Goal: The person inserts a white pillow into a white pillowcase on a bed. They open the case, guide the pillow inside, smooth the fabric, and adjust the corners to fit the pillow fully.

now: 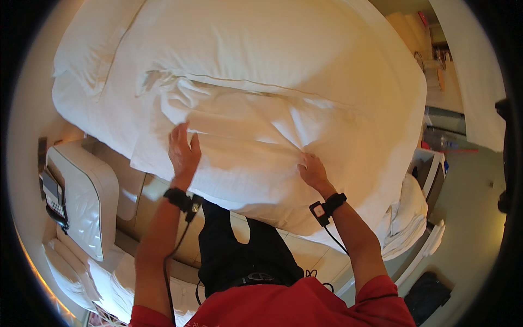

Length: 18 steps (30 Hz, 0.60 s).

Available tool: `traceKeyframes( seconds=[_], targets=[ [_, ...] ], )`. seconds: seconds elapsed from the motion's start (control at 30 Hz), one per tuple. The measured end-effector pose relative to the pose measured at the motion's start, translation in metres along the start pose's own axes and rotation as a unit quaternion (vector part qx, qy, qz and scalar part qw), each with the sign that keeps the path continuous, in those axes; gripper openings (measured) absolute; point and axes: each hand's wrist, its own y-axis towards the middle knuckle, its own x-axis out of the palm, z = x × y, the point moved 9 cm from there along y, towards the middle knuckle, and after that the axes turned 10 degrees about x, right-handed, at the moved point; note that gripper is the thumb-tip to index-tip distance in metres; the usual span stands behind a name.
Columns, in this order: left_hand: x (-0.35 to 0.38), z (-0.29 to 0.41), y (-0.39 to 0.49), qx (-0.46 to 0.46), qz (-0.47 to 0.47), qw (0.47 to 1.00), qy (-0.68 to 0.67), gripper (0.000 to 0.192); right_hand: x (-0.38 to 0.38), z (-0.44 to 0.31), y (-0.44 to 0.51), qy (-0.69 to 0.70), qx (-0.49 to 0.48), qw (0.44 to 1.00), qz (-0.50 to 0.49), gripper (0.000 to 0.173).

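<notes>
A white duvet cover [253, 163] lies spread over the bed before me. A long slit runs across it, with rumpled white fabric [184, 92] showing at its left end. My left hand [184, 149] is over the near part of the cover, thumb and fingers apart. I cannot see any cloth held in it. My right hand [314, 169] pinches the cover farther right, and sharp creases run from its fingertips toward the slit. Both wrists carry black straps with small cabled devices.
White pillows [92, 45] lie at the bed's left end. A nightstand [77, 200] with a telephone [53, 200] stands on the left. Folded white bedding [408, 218] sits at the bed's right corner. Behind my left side is another bed [112, 282]. A dark bag [427, 300] lies at lower right.
</notes>
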Motion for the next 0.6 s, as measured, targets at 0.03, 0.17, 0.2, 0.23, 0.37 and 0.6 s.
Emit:
traceKeyframes(
  seconds=[0.03, 0.17, 0.2, 0.23, 0.37, 0.6],
  targets=[
    [0.008, -0.001, 0.013, 0.017, 0.001, 1.0, -0.004, 0.046, -0.001, 0.01, 0.0, 0.009, 0.021, 1.0, -0.006, 0.04],
    [0.051, -0.021, 0.047, 0.016, -0.073, 0.991, 0.113, 0.056, -0.036, 0.024, 0.004, 0.036, 0.014, 0.995, 0.09, 0.035],
    [0.059, -0.028, 0.053, 0.02, -0.084, 0.986, 0.146, 0.059, -0.054, 0.025, 0.006, 0.058, -0.012, 0.988, 0.143, 0.034],
    [0.067, -0.039, 0.057, 0.013, -0.103, 0.982, 0.16, 0.061, -0.068, 0.032, 0.01, 0.078, -0.005, 0.981, 0.178, 0.032],
    [0.098, -0.082, 0.097, -0.007, -0.167, 0.975, 0.148, 0.063, -0.108, 0.071, 0.035, -0.011, -0.001, 0.973, 0.23, 0.036],
    [0.072, -0.089, 0.097, -0.099, -0.103, 0.972, 0.188, 0.049, -0.08, 0.19, 0.042, 0.14, 0.206, 0.952, 0.176, 0.035]
  ],
)
